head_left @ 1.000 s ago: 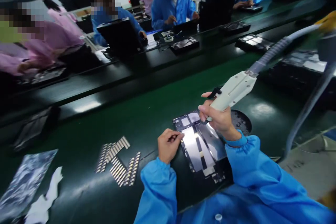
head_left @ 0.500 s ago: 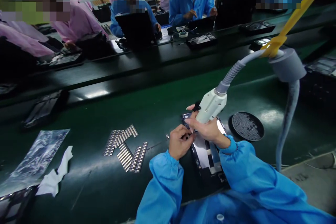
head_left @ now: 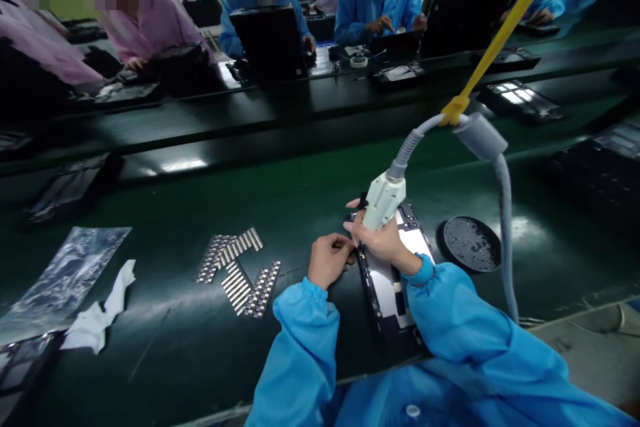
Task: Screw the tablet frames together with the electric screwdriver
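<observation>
My right hand (head_left: 379,241) is closed around a white electric screwdriver (head_left: 383,201), held nearly upright with its tip down on the left edge of an open tablet back panel (head_left: 397,280). A grey hose (head_left: 503,213) runs from the tool up to a yellow strap (head_left: 495,40). My left hand (head_left: 327,260) rests beside the panel's left edge, fingers pinched together close to the tool tip; what they hold is too small to see. Both arms wear blue sleeves.
Strips of small metal parts (head_left: 239,270) lie left of my hands. A round black screw tray (head_left: 470,243) sits to the right. A plastic bag (head_left: 65,280) and white cloth (head_left: 100,320) lie far left. Other workers sit across the green conveyor belt (head_left: 280,193).
The screwdriver has swung from slanted to nearly upright and moved to the panel's left edge. My left hand has stayed pinched beside it. The camera view has shifted.
</observation>
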### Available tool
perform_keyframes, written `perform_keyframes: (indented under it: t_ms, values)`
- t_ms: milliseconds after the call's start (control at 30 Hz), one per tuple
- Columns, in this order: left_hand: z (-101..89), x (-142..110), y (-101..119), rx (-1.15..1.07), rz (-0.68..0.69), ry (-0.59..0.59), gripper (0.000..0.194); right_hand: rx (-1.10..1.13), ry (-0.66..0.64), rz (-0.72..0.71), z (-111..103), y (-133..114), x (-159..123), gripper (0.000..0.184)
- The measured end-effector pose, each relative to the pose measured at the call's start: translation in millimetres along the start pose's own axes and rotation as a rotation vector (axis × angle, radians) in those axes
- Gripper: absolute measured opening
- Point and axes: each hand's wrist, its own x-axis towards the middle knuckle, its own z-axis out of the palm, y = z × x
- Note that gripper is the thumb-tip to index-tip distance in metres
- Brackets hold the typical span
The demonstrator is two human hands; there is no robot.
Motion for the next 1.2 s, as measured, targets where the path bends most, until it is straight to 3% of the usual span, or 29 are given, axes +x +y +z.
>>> perform_keyframes:
  t_ms: [267, 567, 800, 1000, 1100, 1200]
  values:
    - [-1.1, 0, -1, 0.003, 0.001, 0.005, 0.014, -0.008, -0.038, 0.002, -1, 6, 0, 0.034]
    - [-6.1, 0, -3, 0.023, 0.147, 0.021, 0.004, -0.293, -0.084, -0.077, 2, 9, -12, 0.018]
    - [-7.1, -1, 2, 0.021, 0.083, 0.009, 0.015, -0.243, -0.053, -0.078, 4, 17, -7, 0.021]
    - [-6.1, 0, 6, 0.067, 0.026, 0.033, 0.033, -0.078, 0.025, -0.087, -7, -10, -6, 0.031]
    - [-4.5, -8, 5, 0.242, 0.198, 0.17, 0.033, -0.064, 0.106, -0.138, -29, -20, -1, 0.034]
    - [15.1, -30, -11, 0.518, 0.568, 0.332, 0.019, -0.149, 0.235, -0.187, -55, -20, 7, 0.03]
